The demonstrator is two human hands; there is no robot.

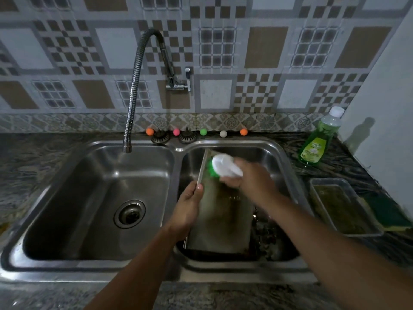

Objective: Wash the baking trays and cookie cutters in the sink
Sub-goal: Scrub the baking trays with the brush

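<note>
1. The right basin (pixel 277 157) of the sink holds a tray (pixel 221 220), tilted, and dark items beside it too blurred to name.
2. The left hand (pixel 188 209) pinches the tray's left edge between thumb and fingers.
3. The right hand (pixel 248 175) has its fingers curled round a brush (pixel 223 166), bristles on the tray.
4. The left basin (pixel 93 198) shows only its drain.
5. A second tray (pixel 342 209) sits on the counter, grimy inside, near a soap bottle (pixel 317 139).

A single wide-angle view came from a camera worn on the person's head, looking forward and steeply down. It sat close above the left hand (pixel 188 205) and right hand (pixel 249 175). Beyond the hands a tiled wall (pixel 223 52) filled the upper frame, its lines bowed.
</note>
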